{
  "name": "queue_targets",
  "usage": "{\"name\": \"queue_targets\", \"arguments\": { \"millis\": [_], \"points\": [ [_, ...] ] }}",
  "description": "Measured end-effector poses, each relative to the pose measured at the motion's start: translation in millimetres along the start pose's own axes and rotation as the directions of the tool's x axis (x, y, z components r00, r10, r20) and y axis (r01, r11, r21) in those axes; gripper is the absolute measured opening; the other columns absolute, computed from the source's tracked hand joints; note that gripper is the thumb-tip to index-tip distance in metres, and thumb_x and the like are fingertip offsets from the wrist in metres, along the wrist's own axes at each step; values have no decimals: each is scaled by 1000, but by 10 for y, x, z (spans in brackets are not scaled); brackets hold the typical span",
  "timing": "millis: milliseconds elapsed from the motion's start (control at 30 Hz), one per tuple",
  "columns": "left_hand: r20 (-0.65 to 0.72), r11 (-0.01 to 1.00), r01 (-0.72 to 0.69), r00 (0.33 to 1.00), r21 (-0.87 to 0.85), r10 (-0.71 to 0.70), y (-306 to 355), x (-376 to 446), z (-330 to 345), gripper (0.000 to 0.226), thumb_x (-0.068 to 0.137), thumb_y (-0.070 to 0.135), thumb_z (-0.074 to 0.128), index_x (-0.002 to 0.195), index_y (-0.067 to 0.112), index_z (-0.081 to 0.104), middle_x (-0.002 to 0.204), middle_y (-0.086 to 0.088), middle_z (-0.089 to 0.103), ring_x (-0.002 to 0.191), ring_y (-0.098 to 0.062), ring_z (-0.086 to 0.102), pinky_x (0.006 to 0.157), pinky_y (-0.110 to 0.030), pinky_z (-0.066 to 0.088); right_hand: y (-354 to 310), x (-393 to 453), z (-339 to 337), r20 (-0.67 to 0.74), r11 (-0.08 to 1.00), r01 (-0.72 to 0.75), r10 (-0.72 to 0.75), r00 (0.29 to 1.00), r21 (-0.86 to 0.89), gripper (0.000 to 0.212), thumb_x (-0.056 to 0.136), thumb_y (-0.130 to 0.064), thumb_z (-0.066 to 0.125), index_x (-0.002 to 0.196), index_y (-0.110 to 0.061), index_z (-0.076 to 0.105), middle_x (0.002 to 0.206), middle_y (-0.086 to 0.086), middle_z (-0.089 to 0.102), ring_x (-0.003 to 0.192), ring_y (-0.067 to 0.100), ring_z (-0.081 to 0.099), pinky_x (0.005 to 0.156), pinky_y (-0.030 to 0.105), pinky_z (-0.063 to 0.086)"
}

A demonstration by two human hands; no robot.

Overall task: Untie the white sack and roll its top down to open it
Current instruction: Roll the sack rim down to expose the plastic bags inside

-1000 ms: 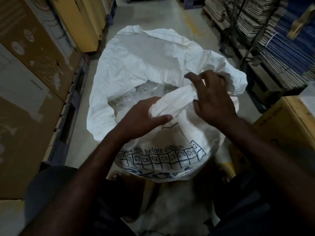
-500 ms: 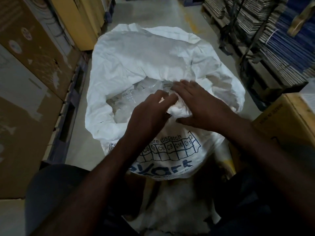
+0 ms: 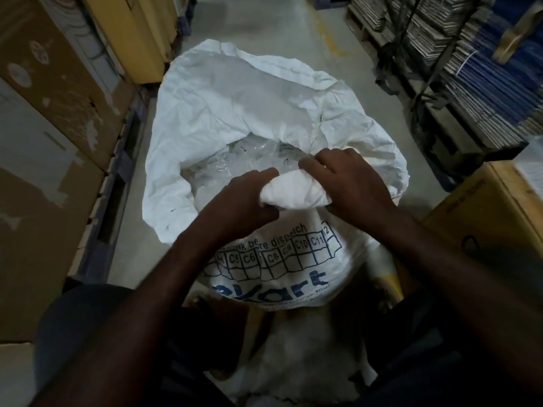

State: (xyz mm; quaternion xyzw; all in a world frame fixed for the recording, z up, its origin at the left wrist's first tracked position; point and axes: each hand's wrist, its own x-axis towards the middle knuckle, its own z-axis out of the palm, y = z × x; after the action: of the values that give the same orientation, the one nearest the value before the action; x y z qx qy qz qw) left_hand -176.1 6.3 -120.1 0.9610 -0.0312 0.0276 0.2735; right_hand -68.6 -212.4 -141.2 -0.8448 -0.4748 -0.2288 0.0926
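Note:
The white sack (image 3: 235,107) stands open on the floor in front of me, blue print and a numbered grid on its near side. Clear plastic packets (image 3: 235,168) show inside its mouth. The near rim is bunched into a thick roll (image 3: 296,193). My left hand (image 3: 244,201) grips the roll's left end with fingers curled over it. My right hand (image 3: 349,180) clamps the right end, fingers hooked over the top into the sack. The far rim stands up, crumpled.
Stacked cardboard boxes (image 3: 53,92) on a blue pallet line the left. Racks of flat bundled cartons (image 3: 470,69) fill the right. A brown box (image 3: 484,207) sits close at the right. A grey concrete aisle (image 3: 279,22) runs ahead beyond the sack.
The near rim has been gathered from a loose fold into a tight roll. Both hands came together and pushed it lower, uncovering more of the blue print.

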Motion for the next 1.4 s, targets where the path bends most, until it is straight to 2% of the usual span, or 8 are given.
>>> {"name": "queue_targets", "arguments": {
  "millis": [267,400,567,800,1000,1100,1233,1400],
  "points": [
    [-250,916,-6,961,401,116,-60,5,553,58,94,9,57,147,28,44,94,-6,63,77,-32,65,60,-39,48,105,-159,35,457,974,-48,-60,887,220,113,78,-48,77,167,-29,10,157,4,50,146,19,44,129,50,16],
    [-101,946,-64,990,318,101,-62,-29,684,66,91,29,53,155,23,39,114,-9,53,99,-30,55,90,-48,51,198,-267,25,558,953,-183,17,830,243,101,85,-46,79,166,-28,20,150,7,57,136,28,54,117,43,34],
    [339,982,186,926,-36,-164,61,-21,495,97,87,75,43,170,41,7,150,-5,38,139,-24,38,123,-49,30,136,-164,31,342,998,-36,18,940,46,61,77,-33,79,132,-31,53,112,-3,68,106,25,67,88,44,45],
    [107,994,36,994,-104,-25,-10,6,291,41,82,39,79,117,21,70,108,2,75,98,-19,72,86,-46,59,-192,-128,106,193,1000,-17,12,981,21,58,75,-8,74,123,-24,45,103,4,56,61,34,60,52,39,47],
    [36,981,-48,998,186,42,65,-85,603,26,100,34,64,125,36,68,112,8,60,100,-19,67,78,-41,56,-45,-152,-81,579,915,-161,-91,810,370,54,73,-38,83,117,-21,57,114,-3,55,97,20,63,81,38,53],
    [39,961,-103,995,257,96,104,-103,715,40,99,23,62,138,36,65,130,6,57,112,-19,60,72,-36,51,42,-94,-220,394,883,-145,-48,918,446,36,82,-24,70,118,-21,67,138,3,56,124,22,59,99,34,51],
    [54,943,-171,985,285,162,161,-135,782,52,96,8,58,145,24,59,145,-5,60,115,-32,68,74,-41,57,-17,252,-114,136,974,-9,-22,990,225,53,80,0,61,128,-23,67,165,5,37,151,27,38,117,45,41],
    [41,920,-189,982,345,186,225,-167,837,54,93,17,36,146,26,40,129,-2,59,92,-28,68,64,-44,57,350,513,299,355,971,-54,136,925,-233,69,80,-23,67,146,-40,57,176,5,10,159,49,5,119,78,-2]
  ]
}}
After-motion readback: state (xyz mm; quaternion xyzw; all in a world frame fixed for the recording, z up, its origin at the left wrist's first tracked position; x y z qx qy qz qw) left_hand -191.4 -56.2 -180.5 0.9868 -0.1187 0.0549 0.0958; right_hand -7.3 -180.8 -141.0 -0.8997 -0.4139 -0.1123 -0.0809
